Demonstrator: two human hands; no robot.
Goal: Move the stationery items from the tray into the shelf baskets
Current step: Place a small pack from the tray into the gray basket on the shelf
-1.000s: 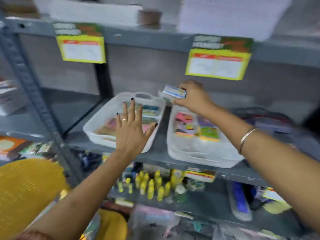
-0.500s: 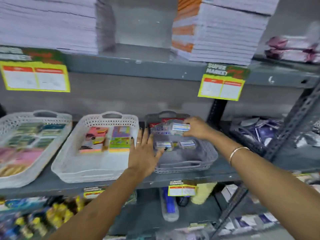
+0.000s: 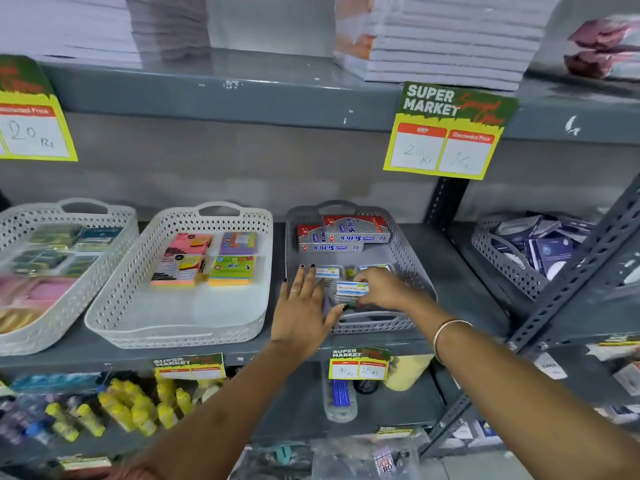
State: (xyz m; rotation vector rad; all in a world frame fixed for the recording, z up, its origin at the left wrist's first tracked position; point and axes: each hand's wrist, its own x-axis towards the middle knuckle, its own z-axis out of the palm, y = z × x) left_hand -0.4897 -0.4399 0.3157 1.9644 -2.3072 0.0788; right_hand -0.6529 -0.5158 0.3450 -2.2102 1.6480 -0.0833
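Small box: a clear little box (image 3: 350, 292) with a white, blue and yellow label, sitting low over the near end of the grey basket (image 3: 414, 268), label face up toward the camera.
Long axis: runs left to right, roughly parallel to the shelf edge (image 3: 221, 356), tipped just a touch.
Right hand: the right hand (image 3: 382, 289) comes in from the right, fingers curled, pinching the box at its right end; wrist bent down into the basket, a bangle (image 3: 446, 336) on the forearm.
Left hand: the left hand (image 3: 304, 306) is flat and spread, palm down, fingers pointing away toward the back of the shelf, lying over the basket's left near corner; thumb reaching toward the box, whether it touches I cannot tell.
Grey basket contents: red and silver cartons (image 3: 341, 233) stacked at the far end, more small labelled boxes (image 3: 327, 271) just behind the hands.
Neighbours: a white basket (image 3: 138, 306) with sticky-note pads (image 3: 207, 259) just left of it; a yellow price sign (image 3: 448, 131) hangs above.
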